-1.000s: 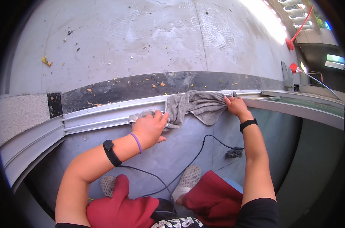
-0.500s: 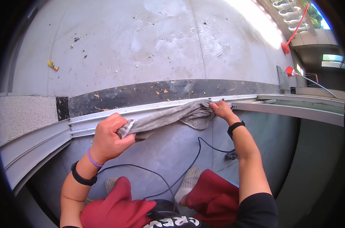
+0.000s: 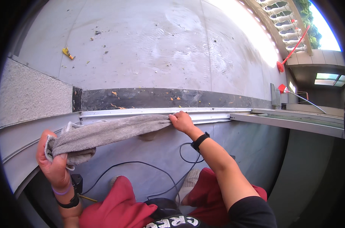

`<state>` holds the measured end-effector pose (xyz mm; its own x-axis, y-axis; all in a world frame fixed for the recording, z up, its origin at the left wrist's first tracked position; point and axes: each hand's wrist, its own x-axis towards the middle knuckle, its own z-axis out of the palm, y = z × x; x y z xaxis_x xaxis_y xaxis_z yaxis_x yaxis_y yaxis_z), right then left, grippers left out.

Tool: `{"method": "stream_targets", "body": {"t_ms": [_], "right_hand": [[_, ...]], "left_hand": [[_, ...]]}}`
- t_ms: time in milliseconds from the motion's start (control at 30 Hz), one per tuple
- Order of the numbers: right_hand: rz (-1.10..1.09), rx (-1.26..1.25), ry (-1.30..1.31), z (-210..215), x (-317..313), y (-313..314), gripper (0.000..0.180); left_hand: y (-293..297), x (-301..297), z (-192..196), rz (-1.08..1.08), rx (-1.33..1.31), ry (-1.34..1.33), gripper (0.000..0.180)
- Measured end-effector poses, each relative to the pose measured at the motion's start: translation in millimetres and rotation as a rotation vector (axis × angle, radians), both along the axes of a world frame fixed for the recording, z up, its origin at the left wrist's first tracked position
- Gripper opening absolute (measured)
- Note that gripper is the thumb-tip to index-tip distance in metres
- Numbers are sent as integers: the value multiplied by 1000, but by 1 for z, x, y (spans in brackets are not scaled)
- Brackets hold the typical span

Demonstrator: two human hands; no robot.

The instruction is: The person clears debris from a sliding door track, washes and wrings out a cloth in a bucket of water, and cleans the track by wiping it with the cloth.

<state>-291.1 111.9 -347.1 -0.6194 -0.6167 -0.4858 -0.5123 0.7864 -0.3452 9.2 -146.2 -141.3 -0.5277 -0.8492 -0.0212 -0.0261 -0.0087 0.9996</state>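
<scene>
A grey cloth (image 3: 111, 133) stretches between my two hands, slanting from the lower left up to the metal door track (image 3: 210, 115). My left hand (image 3: 53, 161) grips its bunched end, thumb over the folds, beside the left door frame. The other end is pinched in my right hand (image 3: 182, 121), whose fingers rest at the track's near edge. Part of the track lies hidden behind the cloth.
A sliding door panel (image 3: 290, 123) sits on the track at the right. Black cable (image 3: 130, 162) loops over the floor near my feet. Beyond the dark sill (image 3: 142, 98) lie dry leaf bits, a yellow scrap (image 3: 68, 53) and a red broom (image 3: 280, 66).
Both hands have shifted left with the cloth, my left hand also lower toward the door frame. The cloth is now stretched longer and flatter between them.
</scene>
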Motion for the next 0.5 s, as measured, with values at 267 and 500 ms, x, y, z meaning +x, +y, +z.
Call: {"method": "stream_targets", "body": {"t_ms": [267,500], "right_hand": [[-207,-85,71,-28,75,-70,26],[-1153,-957,-1312,29,65,-68,3]], "left_hand": [[8,10,2,23,-9,84,14],[22,30,8,21,-36,229,21]]}}
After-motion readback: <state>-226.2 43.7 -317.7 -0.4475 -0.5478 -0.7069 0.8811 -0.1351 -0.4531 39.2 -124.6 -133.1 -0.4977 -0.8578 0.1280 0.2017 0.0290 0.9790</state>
